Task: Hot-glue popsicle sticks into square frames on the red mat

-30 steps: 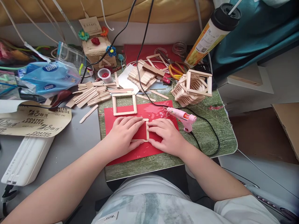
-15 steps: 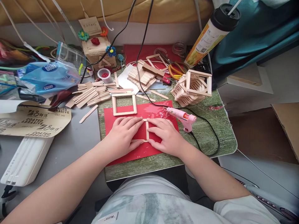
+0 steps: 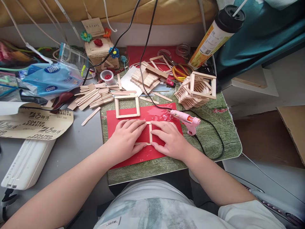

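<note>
On a red sheet [image 3: 145, 156], my left hand [image 3: 125, 136] and my right hand [image 3: 170, 138] hold a craft-stick frame [image 3: 151, 135] between them. Its right upright stick and parts of the top and bottom sticks show; my left hand covers the rest. The fingertips of both hands meet near the right corners, thumbs at the lower one and index fingers at the upper one. Just beyond my left hand lies a square craft-stick frame [image 3: 128, 115]. To the right of my right hand rests a pink glue gun [image 3: 187, 119], nozzle pointing left.
Loose craft sticks [image 3: 91, 98] lie in a pile at the left. A stacked craft-stick tower [image 3: 194, 90] leans at the right, below a tall cup [image 3: 212, 41]. The black cord [image 3: 147, 35] hangs across the middle. Sandpaper [image 3: 47, 124] covers a white power strip [image 3: 30, 165].
The view has shifted very slightly. Both hands keep their places on the craft-stick frame, and nothing else has visibly moved.
</note>
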A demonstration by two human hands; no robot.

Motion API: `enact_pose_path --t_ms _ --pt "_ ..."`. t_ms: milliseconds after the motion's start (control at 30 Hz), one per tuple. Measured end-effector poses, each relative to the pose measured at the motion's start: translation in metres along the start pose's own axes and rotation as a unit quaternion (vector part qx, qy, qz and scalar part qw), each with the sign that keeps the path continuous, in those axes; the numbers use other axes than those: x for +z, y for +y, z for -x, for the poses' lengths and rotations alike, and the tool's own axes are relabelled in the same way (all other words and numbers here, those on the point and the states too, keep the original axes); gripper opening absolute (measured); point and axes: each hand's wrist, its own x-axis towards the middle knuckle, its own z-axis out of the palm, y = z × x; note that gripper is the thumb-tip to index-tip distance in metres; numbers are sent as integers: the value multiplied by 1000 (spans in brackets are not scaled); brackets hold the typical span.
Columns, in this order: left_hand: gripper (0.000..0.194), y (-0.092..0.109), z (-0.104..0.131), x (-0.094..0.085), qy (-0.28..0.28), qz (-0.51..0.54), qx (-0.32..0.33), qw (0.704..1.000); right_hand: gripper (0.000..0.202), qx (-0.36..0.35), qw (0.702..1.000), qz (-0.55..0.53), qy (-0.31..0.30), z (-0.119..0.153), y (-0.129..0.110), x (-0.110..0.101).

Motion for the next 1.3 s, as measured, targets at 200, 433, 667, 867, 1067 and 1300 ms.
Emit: enact_pose_path --t_ms 200,433,667,867,1067,1300 --pt "64 -1 0 0 -10 -1 -5 1000 44 21 999 2 -29 -3 -1 -1" --pt "63 0 0 -1 -8 -2 -2 1000 44 39 998 -47 -2 0 5 -1" --pt "63 0 0 -2 -5 1 -3 1000 53 40 998 -29 -26 -2 2 -1" --pt "61 0 1 -3 -2 11 6 1000 46 40 997 -72 3 -1 4 -3" --pt "72 1 0 -5 5 12 9 1000 35 72 988 -126 53 -1 8 -4" --pt "64 3 2 -14 55 0 54 997 30 151 956 -220 121 -6 -4 -8"
